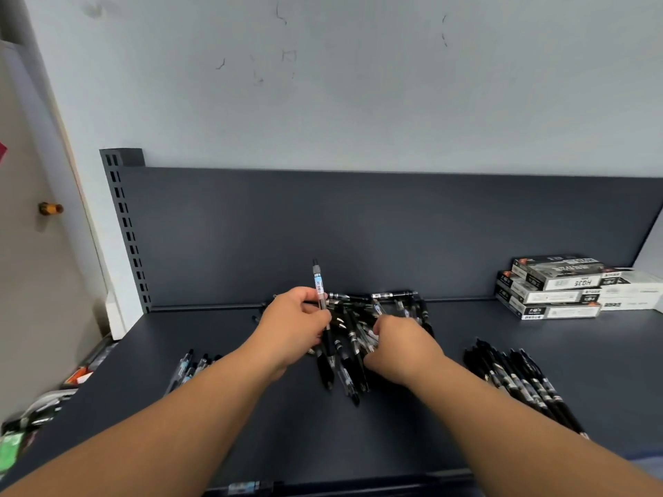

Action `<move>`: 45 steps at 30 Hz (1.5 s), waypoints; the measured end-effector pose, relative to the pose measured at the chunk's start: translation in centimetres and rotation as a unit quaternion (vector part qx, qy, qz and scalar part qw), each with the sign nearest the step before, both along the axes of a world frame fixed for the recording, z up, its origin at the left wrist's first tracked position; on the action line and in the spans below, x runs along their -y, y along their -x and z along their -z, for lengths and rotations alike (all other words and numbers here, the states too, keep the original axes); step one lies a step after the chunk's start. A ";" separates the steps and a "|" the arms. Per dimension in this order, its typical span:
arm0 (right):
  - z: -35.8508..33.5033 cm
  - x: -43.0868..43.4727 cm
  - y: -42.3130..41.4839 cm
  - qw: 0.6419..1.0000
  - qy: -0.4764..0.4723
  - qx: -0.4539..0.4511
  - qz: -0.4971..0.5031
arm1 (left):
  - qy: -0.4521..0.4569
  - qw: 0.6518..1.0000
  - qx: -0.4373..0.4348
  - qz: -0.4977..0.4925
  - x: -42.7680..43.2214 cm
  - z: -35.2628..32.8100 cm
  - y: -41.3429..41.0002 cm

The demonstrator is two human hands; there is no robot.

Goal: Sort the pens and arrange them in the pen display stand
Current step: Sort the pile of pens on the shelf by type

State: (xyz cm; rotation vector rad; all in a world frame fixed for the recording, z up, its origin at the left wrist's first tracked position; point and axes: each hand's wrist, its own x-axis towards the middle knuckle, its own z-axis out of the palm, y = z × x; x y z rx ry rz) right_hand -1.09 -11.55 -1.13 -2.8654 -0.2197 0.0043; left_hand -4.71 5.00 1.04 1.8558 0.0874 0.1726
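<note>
Front edge of the shelf (358,443): both forearms reach in over bare dark metal. No display stand in my view.

Left of centre, a small group of clear-barrelled pens (186,367) lies by itself. Toward the right edge, a row of black pens (520,382) lies roughly parallel. My read: these are the sorted lots, kept well apart so types do not mix.

Middle, toward the back edge: unsorted pile (344,367), pens crossing at all angles. Right hand (401,349) sits on it, fingers curled down among the barrels. I cannot tell whether it grips one. Left hand (294,324) pinches a single pen (318,281) by its lower barrel, upright, label facing me, probably held up to check its type before it joins a lot.

Back right corner: stacked pen boxes (552,288), likely the stock source. Behind them are the dark back panel (323,227), a slotted upright (125,227) at the back left corner, and a scuffed pale wall (323,84) above.
</note>
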 end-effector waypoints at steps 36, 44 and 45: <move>-1.5 4.4 -0.2 0.996 -0.015 -0.052 -0.077 | -0.141 0.986 0.047 -0.079 3.9 0.4 0.9; -3.8 1.2 3.5 0.936 -0.308 -0.118 -0.125 | 0.006 0.995 0.034 -0.098 3.1 0.5 2.9; -3.7 0.3 3.8 0.930 -0.317 -0.122 -0.144 | 0.020 0.995 0.030 -0.094 2.6 0.4 3.2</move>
